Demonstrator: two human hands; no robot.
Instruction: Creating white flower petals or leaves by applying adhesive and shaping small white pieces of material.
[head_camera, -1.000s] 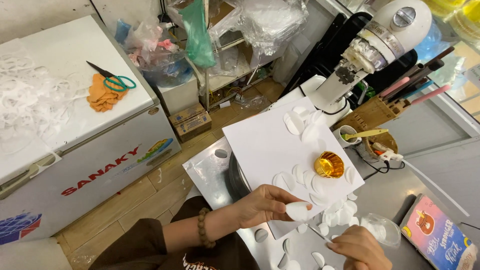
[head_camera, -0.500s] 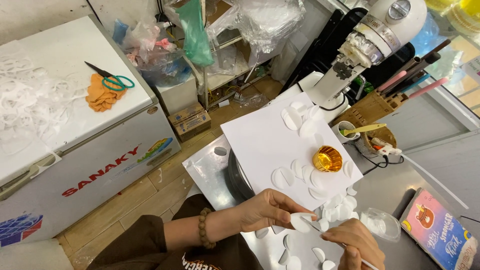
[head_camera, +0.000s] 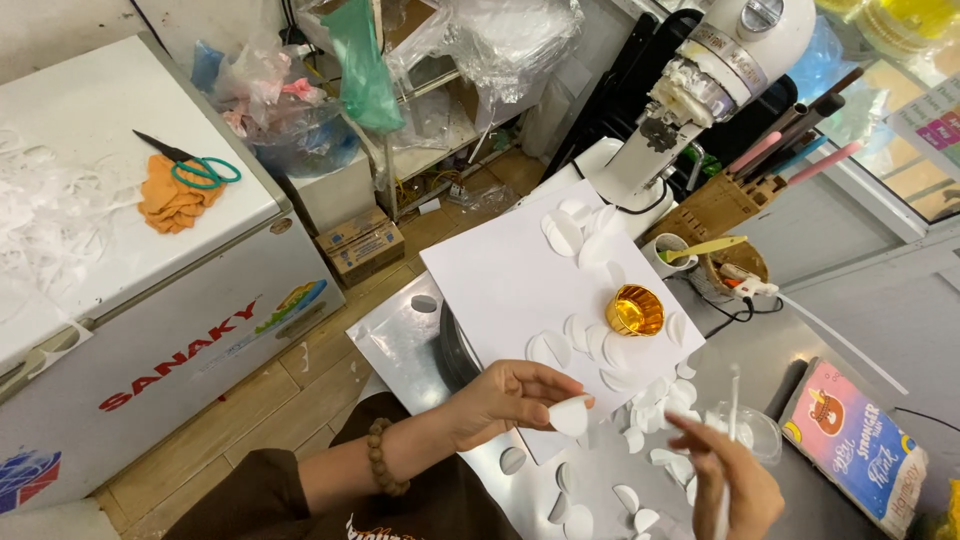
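Between the two hands, just above the counter (head_camera: 420, 330), hung the one relation that counted. The left hand (head_camera: 505, 400) pinched a white paper petal (head_camera: 570, 415) at its fingertips, fingers closed on the petal's upper edge, the rounded end pointing toward the right hand. The right hand (head_camera: 735, 480) lay near, lower and to the petal's right, clamped on a thin white stick (head_camera: 733, 420) that stood nearly upright, its tip rising above the fingers. Stick and petal were apart, with a short gap between them; the left hand was nearer the petal, the stick's long axis running roughly square to it. Beyond both hands more petals lay loose on a white sheet (head_camera: 500, 270) around a gold cup (head_camera: 635, 310). What the stick was made of I could not tell.
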